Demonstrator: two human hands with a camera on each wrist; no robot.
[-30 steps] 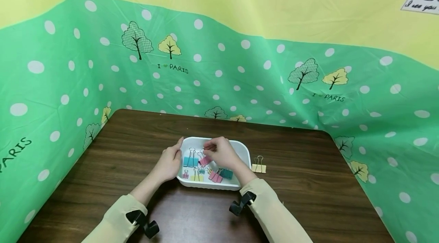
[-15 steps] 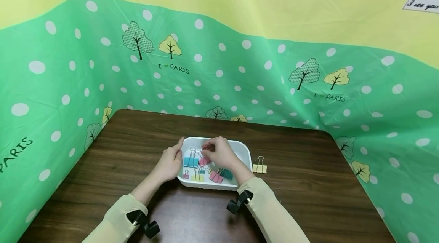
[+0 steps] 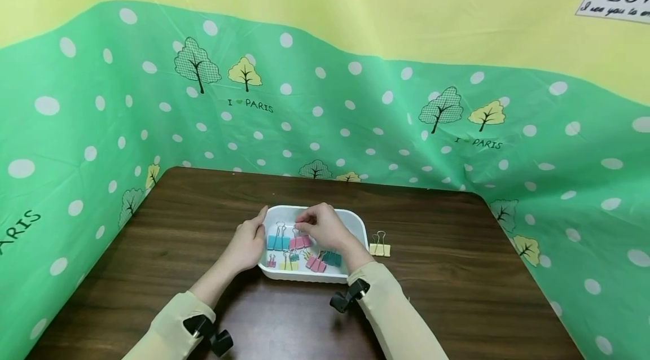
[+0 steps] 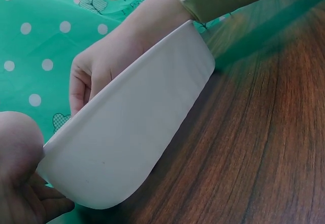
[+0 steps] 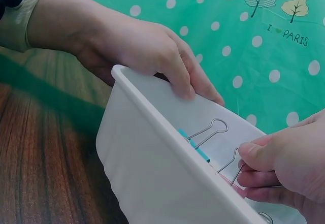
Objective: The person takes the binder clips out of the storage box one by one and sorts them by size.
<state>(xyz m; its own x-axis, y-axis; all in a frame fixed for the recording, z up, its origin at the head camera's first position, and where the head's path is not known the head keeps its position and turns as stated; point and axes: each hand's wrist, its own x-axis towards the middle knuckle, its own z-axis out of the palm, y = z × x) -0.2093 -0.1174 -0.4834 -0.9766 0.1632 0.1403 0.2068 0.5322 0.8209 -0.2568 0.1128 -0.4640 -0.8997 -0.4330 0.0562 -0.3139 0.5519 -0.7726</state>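
Observation:
My left hand (image 3: 247, 244) grips the left end of a white plastic tray (image 3: 307, 277), its thumb at the rim. Inside, my right hand (image 3: 325, 228) pinches a wire handle of a pink binder clip (image 3: 299, 242); the right wrist view shows thumb and fingertips at that wire handle (image 5: 234, 165). This clip stands beside a blue binder clip (image 3: 277, 243) with raised handles. Nearer the front wall lie a small pink clip (image 3: 271, 263), a yellow clip (image 3: 288, 266), a small teal clip (image 3: 294, 257), another pink clip (image 3: 316, 264) and a dark teal clip (image 3: 332, 259).
Just right of the tray, a yellow binder clip (image 3: 380, 250) stands on the dark wooden table (image 3: 447, 270). A green and yellow patterned cloth (image 3: 325, 106) hangs behind the table and along its sides.
The pink clip under my right hand has turned from slanted to level, lining up beside the blue clip. My left hand keeps its grip on the tray. The head view has shifted slightly.

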